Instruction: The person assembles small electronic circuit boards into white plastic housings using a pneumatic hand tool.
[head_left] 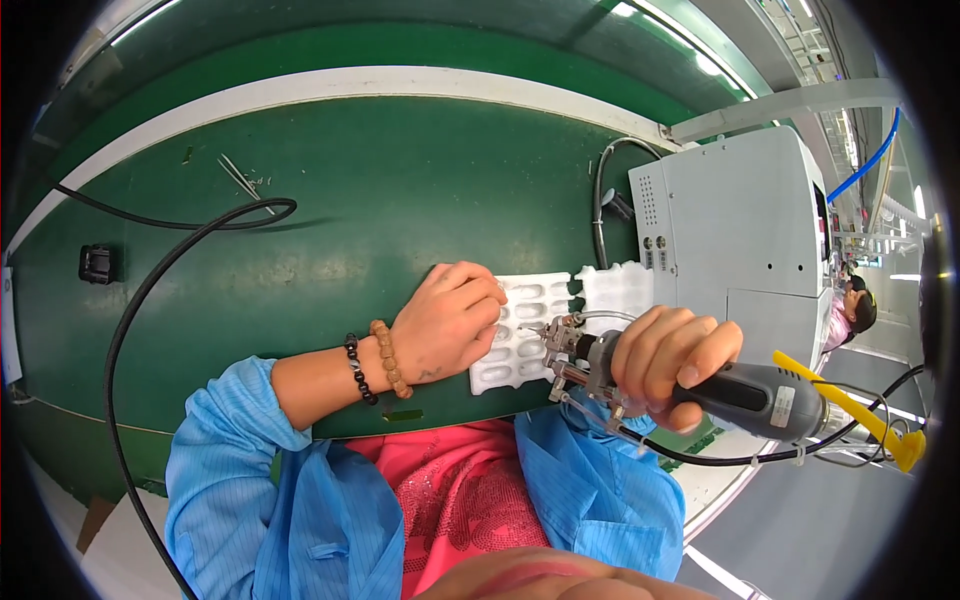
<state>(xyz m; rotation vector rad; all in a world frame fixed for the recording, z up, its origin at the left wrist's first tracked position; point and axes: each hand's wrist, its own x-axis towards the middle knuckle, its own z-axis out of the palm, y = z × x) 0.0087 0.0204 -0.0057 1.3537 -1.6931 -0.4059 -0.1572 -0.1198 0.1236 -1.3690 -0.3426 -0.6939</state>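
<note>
My right hand (672, 360) is wrapped round a grey and black handheld power tool (745, 398), which has a metal nozzle, a thin tube and a black cable. The tool points left, its tip over a white moulded tray (518, 372) with rows of rounded hollows. At the tray's left edge rests my left hand (452, 312), its fingers curled and pressed together on the tray. Whatever those fingers may pinch is hidden. Another white moulded tray (617, 288) lies against the first on its right, partly behind the tool.
A grey machine box (720, 225) stands on the right of the green bench (400, 180). Tweezers (243, 178) and a small black part (97, 264) lie at the left. A black cable (125, 330) arches above the bench there. A yellow piece (850, 405) hangs by the tool's rear.
</note>
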